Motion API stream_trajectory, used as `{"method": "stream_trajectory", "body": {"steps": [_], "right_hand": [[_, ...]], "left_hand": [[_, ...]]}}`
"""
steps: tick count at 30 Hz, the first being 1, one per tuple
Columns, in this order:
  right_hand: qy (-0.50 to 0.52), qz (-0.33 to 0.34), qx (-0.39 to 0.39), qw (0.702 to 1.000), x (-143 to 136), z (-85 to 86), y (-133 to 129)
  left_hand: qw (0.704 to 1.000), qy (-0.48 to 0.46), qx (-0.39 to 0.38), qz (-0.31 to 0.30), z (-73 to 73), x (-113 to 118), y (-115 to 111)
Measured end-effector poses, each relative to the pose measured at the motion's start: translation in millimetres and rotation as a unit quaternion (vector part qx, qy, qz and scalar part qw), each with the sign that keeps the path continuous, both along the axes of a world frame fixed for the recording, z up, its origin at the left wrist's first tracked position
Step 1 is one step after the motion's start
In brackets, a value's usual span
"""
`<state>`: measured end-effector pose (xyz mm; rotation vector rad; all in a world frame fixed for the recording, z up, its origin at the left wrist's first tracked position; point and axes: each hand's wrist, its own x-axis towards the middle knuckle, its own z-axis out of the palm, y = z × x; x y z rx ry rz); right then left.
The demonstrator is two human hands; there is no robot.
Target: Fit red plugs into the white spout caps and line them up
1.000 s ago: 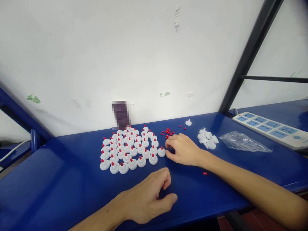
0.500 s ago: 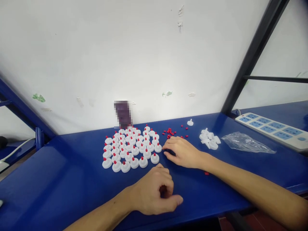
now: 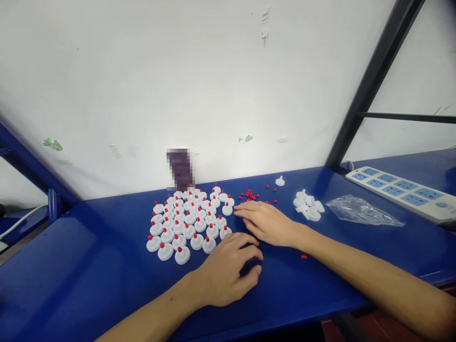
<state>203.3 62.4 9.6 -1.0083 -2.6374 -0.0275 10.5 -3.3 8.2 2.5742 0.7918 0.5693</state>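
Several white round plastic caps with red-tipped spouts [image 3: 188, 217] stand upright in a close cluster on the blue table [image 3: 107, 266]. My right hand [image 3: 269, 223] lies flat at the cluster's right edge, fingers stretched left with the tips beside the outermost caps. Closer to me, my left hand [image 3: 230, 270] is at the cluster's front right, its fingers curved and apart. It partly covers the nearest caps, and nothing shows in its grasp. Behind my right hand lie several loose red tips [image 3: 251, 194]. A small pile of white spouted caps without red tips [image 3: 309, 205] is farther right.
One white cap [image 3: 280, 181] stands alone near the wall. A clear plastic bag [image 3: 361, 211] and a power strip [image 3: 399, 187] lie to the right. One red piece [image 3: 303, 256] is beside my right forearm. A pixelated dark object [image 3: 181, 168] leans against the wall.
My left hand has moved forward to the caps, and its curled fingers have spread. My right hand has shifted slightly left. Some caps at the cluster's front and right have moved.
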Motion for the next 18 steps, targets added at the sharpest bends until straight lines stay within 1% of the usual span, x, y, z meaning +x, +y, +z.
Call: {"method": "stream_trajectory", "body": {"steps": [2, 5, 9, 14, 18], "right_hand": [[-0.013, -0.033, 0.023, 0.999, 1.2, -2.1, 4.7], [-0.047, -0.048, 0.027, 0.997, 0.1, -6.8, 10.6], [-0.061, -0.018, -0.002, 0.998, -2.9, -8.7, 14.1], [-0.055, 0.016, -0.066, 0.996, -2.9, -2.5, 12.5], [-0.037, 0.026, -0.058, 0.997, -2.4, -1.4, 12.1]], "left_hand": [[1.0, 0.009, 0.002, 0.017, -0.6, 1.0, 0.0], [0.999, 0.023, -0.001, 0.03, -0.4, 1.9, 0.3], [0.999, 0.015, -0.014, 0.034, 0.6, -0.1, 3.6], [1.0, 0.002, -0.022, 0.004, 0.8, -6.3, 12.1], [1.0, 0.008, -0.012, 0.017, -0.7, -10.2, 17.0]]}}
